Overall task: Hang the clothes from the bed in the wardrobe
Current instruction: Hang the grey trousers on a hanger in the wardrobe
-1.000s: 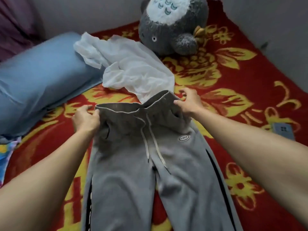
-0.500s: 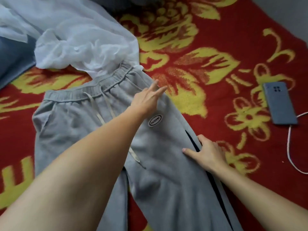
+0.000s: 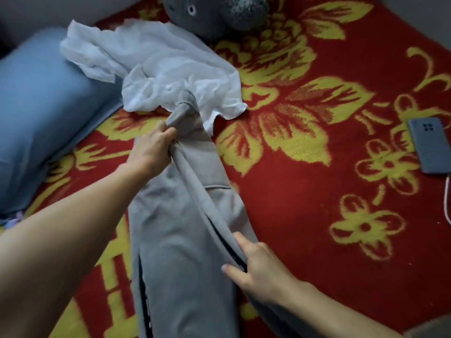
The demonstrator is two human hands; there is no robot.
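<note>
Grey sweatpants [image 3: 180,230] lie lengthwise on the red and yellow flowered bed cover [image 3: 317,191], folded over along their length. My left hand [image 3: 151,152] grips the bunched waistband end near the top. My right hand [image 3: 253,267] pinches the lifted edge of a leg with a dark side stripe, lower right. A crumpled white garment [image 3: 166,69] lies just beyond the waistband, partly under it.
A blue pillow [image 3: 41,113] fills the left side. A grey plush toy [image 3: 214,13] sits at the top by the wall. A grey phone [image 3: 432,145] with a pink cable [image 3: 447,203] lies at the right edge.
The sweatpants went from lying flat and spread to folded leg over leg. My left hand moved from flat on the hip to gripping the waistband. My right hand now pinches the leg edge.
</note>
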